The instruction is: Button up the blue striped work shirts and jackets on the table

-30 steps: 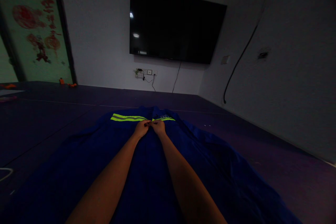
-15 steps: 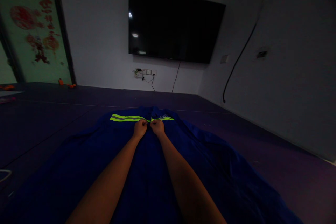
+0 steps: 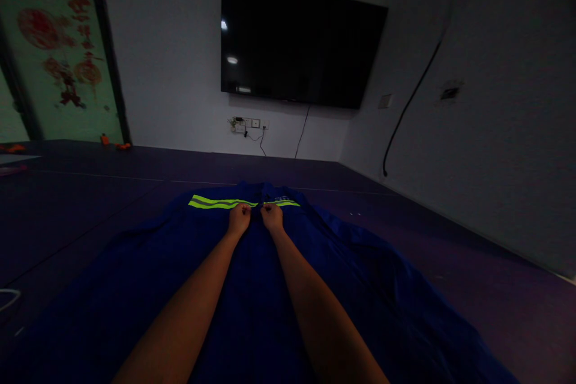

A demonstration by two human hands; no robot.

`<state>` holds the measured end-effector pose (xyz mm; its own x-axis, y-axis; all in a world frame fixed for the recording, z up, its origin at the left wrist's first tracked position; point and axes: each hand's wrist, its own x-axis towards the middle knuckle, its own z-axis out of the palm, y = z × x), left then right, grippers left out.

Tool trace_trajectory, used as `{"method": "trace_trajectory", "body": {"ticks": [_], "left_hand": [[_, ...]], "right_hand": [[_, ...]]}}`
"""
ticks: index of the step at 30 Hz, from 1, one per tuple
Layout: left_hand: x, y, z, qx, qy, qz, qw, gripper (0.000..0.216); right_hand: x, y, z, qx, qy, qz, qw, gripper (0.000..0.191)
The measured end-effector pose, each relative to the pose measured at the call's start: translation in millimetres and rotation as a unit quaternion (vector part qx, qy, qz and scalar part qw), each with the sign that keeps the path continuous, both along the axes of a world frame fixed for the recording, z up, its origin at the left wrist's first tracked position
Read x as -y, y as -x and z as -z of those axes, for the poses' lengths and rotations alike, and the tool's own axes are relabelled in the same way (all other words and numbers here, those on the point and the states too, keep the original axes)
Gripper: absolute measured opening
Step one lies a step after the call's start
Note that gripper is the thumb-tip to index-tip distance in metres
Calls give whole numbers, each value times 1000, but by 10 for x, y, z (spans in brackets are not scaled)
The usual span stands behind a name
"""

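A dark blue work jacket lies spread out in front of me, its collar at the far end. Across its chest runs a yellow-green reflective stripe with a grey middle band, split at the front opening. My left hand is closed in a pinch on the left front edge, just below the stripe. Close beside it, my right hand pinches the right front edge. A narrow gap lies between the two hands. The small parts under my fingertips are too dark to make out.
The jacket rests on a dark purple floor. A large television hangs on the far wall, above sockets and cables. A black cable runs down the right wall. Orange objects lie by the glass door.
My hands have moved slightly apart, the right one a little to the right. Both keep their pinch near the front opening, and the jacket lies almost the same.
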<state>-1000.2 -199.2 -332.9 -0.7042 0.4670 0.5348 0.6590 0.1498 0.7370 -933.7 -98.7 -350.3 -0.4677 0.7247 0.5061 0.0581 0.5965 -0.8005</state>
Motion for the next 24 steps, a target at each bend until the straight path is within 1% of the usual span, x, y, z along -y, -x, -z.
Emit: {"method": "trace_trajectory", "body": {"ticks": [3, 5, 8, 11, 15, 17, 21, 24], "left_hand": [[-4, 10, 14, 69, -26, 27, 997, 17], [-9, 17, 25, 102, -42, 49, 993, 22], [-13, 23, 41, 100, -61, 62, 991, 25], [3, 17, 54, 87, -69, 67, 992, 24], [77, -26, 65, 74, -64, 78, 992, 20], [139, -64, 65, 61, -52, 70, 994, 18], [302, -170, 50, 15, 12, 44, 999, 16], [433, -267, 33, -30, 59, 28, 997, 20]], "right_hand": [[-39, 20, 15, -41, 56, 12, 998, 21], [-49, 27, 31, -65, 98, -2, 993, 23], [-36, 23, 57, -103, 146, -33, 983, 26], [6, 0, 75, -121, 163, -45, 978, 28], [107, -91, 71, -86, 136, -55, 985, 28], [171, -177, 57, -64, 114, -67, 989, 25], [297, -397, 25, -22, 51, -101, 993, 17], [383, -547, 17, -1, 6, -111, 994, 11]]}}
